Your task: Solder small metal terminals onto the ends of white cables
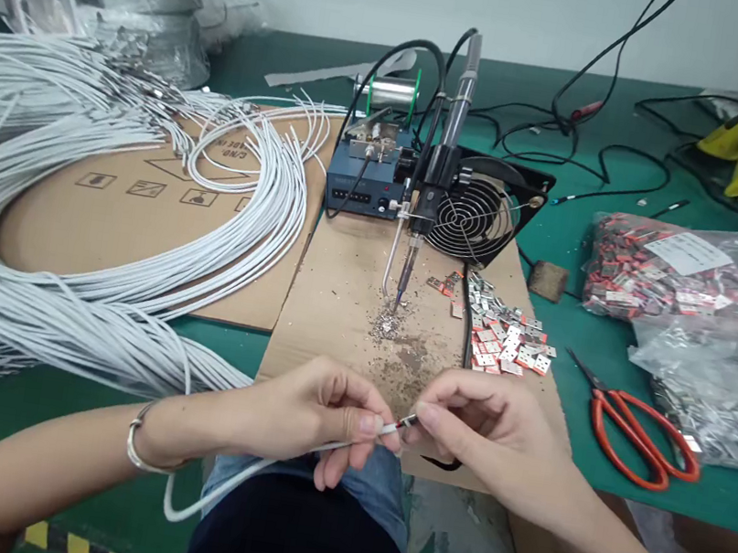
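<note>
My left hand [327,414] pinches a white cable [246,474] close to its end, between thumb and fingers. A short red wire shows at the cable's tip. My right hand [485,428] is closed on a small metal connector [409,420] at that tip; fingers partly hide it, and I cannot tell whether it is attached. Both hands are over the front edge of a cardboard sheet [316,306]. Beyond them, a soldering iron [455,114] is clamped tip down beside a thin feed tube [392,257]. Loose small connector pieces [512,339] lie on the cardboard to the right.
A large bundle of white cables [257,232] fills the left. Behind stand a blue solder feeder [361,188], a solder spool [394,94] and a black fan [479,214]. Orange-handled scissors [636,437], a sponge [548,281] and bags of parts [675,267] lie right.
</note>
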Demonstrator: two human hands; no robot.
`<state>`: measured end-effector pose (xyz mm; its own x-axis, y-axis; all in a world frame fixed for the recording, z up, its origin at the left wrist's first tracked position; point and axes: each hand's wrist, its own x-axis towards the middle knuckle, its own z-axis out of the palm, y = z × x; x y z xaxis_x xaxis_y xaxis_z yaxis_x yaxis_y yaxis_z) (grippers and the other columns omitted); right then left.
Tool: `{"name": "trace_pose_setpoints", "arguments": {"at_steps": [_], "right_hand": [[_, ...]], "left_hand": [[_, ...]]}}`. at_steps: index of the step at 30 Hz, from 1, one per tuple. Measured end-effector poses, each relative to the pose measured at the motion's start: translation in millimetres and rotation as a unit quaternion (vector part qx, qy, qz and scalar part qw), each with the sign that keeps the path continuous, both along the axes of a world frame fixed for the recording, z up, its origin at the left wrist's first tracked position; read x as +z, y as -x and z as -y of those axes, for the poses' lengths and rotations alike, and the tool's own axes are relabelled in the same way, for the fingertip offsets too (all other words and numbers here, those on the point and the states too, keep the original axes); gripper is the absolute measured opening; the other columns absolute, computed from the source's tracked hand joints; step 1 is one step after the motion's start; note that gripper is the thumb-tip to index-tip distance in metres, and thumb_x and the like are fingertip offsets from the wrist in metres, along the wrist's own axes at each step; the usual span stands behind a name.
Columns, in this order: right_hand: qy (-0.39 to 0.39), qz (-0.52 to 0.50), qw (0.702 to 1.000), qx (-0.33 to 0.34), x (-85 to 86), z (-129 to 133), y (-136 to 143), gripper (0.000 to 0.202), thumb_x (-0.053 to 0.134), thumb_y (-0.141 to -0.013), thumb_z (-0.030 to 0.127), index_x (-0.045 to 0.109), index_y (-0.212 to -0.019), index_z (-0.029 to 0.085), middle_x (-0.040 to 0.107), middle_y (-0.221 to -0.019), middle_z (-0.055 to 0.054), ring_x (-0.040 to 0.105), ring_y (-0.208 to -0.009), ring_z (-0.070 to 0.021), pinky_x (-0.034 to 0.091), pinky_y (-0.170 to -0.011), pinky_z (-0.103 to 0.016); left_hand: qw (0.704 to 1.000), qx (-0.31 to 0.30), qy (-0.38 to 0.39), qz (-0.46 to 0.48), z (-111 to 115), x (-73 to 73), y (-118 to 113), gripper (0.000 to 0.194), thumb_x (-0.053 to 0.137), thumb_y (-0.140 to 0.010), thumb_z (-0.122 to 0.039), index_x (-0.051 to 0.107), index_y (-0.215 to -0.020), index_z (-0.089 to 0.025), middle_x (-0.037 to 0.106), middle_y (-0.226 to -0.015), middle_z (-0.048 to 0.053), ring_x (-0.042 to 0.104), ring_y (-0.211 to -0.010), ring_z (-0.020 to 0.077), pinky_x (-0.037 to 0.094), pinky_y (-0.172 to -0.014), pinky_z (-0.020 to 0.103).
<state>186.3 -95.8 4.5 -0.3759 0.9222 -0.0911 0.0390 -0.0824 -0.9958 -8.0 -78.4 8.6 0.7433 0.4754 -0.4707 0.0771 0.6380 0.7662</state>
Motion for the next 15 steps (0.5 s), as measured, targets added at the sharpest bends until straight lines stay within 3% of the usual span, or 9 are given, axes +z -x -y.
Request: {"name": "trace_pose_setpoints", "arguments": {"at_steps": [6, 9, 11, 15], "right_hand": [[-0.081, 0.04, 0.996, -0.002, 0.3, 16, 5, 0.015, 0.059, -0.085, 0.021, 0.065, -0.071, 0.021, 0.067, -0.063, 0.002, 0.061, -0.059, -0.0089, 0.046, -0.053, -0.015], [-0.138, 0.041, 0.984, -0.108, -8.2, 26, 11, 0.008, 0.065, -0.08, 0.017, 0.065, -0.079, 0.025, 0.066, -0.068, 0.004, 0.056, -0.059, -0.0082, 0.045, -0.053, -0.015], [-0.169, 0.012, 0.968, -0.186, -16.3, 33, 18, 0.016, 0.068, -0.075, 0.014, 0.064, -0.083, 0.027, 0.064, -0.074, 0.004, 0.054, -0.06, -0.0086, 0.044, -0.052, -0.015], [-0.19, -0.044, 0.957, -0.214, -30.1, 44, 34, 0.016, 0.066, -0.075, 0.009, 0.062, -0.078, 0.025, 0.059, -0.074, 0.002, 0.055, -0.069, -0.0117, 0.045, -0.056, -0.019]], "left_hand": [[1.0, 0.012, -0.008, 0.007, 14, 0.9, 2, 0.027, 0.067, -0.076, -0.039, 0.065, -0.075, -0.012, 0.055, -0.051, -0.005, 0.048, -0.035, 0.0029, 0.037, -0.034, 0.011], [0.995, 0.083, -0.059, -0.017, 23, 1.8, 0, 0.023, 0.066, -0.077, -0.035, 0.063, -0.073, -0.012, 0.058, -0.053, -0.004, 0.05, -0.036, 0.0034, 0.038, -0.037, 0.012], [0.987, 0.134, -0.083, -0.019, 29, 0.8, -2, 0.024, 0.068, -0.074, -0.035, 0.062, -0.072, -0.012, 0.06, -0.055, -0.003, 0.052, -0.038, 0.0044, 0.04, -0.04, 0.014], [0.973, 0.202, -0.112, 0.001, 38, -5.3, -6, 0.026, 0.072, -0.069, -0.036, 0.061, -0.07, -0.013, 0.06, -0.056, -0.002, 0.054, -0.042, 0.0067, 0.042, -0.044, 0.018]]}}
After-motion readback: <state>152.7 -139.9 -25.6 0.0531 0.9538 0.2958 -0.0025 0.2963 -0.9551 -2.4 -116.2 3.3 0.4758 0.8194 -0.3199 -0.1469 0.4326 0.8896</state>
